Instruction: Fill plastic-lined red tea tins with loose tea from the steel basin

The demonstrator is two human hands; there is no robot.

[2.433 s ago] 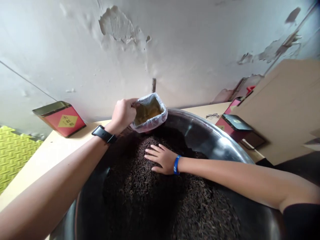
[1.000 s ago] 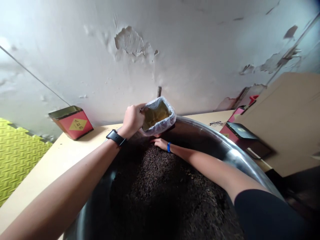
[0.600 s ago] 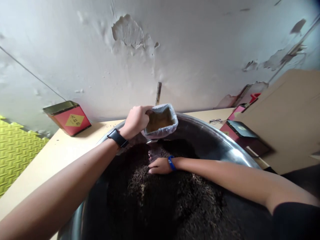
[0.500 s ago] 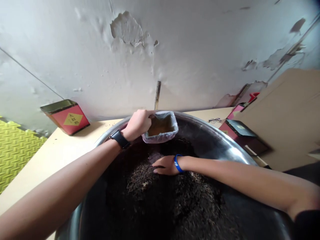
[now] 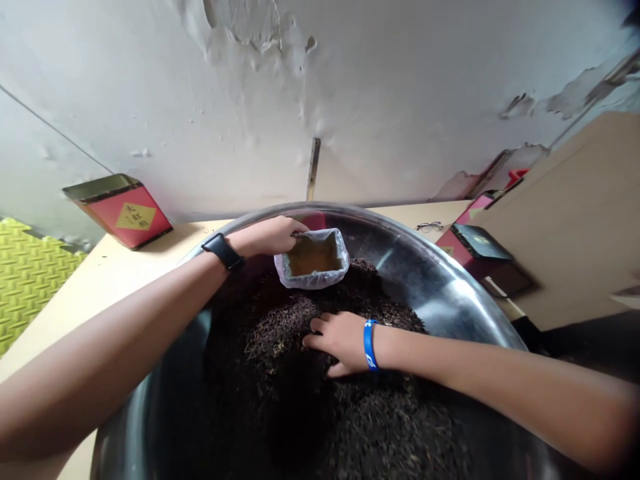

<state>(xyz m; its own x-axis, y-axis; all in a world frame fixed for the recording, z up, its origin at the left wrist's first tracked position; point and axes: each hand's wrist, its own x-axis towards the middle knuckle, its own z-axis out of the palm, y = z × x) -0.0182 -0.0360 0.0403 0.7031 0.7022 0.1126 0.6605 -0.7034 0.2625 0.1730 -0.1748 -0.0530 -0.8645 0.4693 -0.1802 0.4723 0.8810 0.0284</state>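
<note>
The right hand (image 5: 343,341) has spread open since a moment ago and lies on a coarse, dark heap of tea leaves (image 5: 280,333) filling a steel basin (image 5: 425,273). The left hand (image 5: 267,237), arm reaching across, pinches the rim of a squarish plastic bag (image 5: 313,261) resting on the heap.
</note>
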